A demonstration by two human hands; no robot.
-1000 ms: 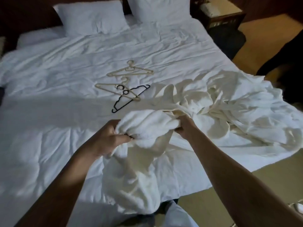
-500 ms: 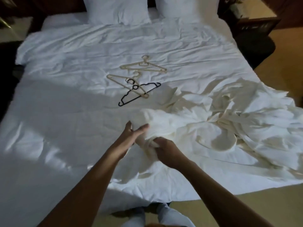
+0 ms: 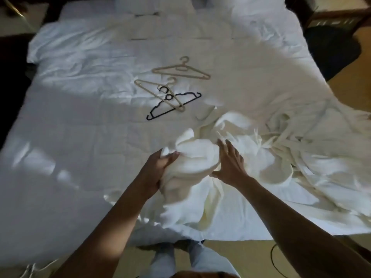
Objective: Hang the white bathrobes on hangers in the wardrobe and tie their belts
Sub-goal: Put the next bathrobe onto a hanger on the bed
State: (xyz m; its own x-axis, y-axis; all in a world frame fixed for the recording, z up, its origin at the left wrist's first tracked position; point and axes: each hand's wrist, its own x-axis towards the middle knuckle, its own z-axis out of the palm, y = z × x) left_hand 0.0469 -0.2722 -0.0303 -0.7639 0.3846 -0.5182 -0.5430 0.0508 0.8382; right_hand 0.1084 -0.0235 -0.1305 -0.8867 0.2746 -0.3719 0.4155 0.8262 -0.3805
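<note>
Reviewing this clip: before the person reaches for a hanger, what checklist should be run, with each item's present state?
1. Left hand grips the bathrobe: ok.
2. Right hand grips it too: not ok, fingers straight, flat on the fabric.
3. Bathrobe opened out, collar found: not ok, bunched.
4. A hanger free to take: ok, top beige hanger lies alone on the bed; second beige hanger crosses the black hanger.
5. This robe's belt located: cannot tell, strips tangle in the pile at right.
</note>
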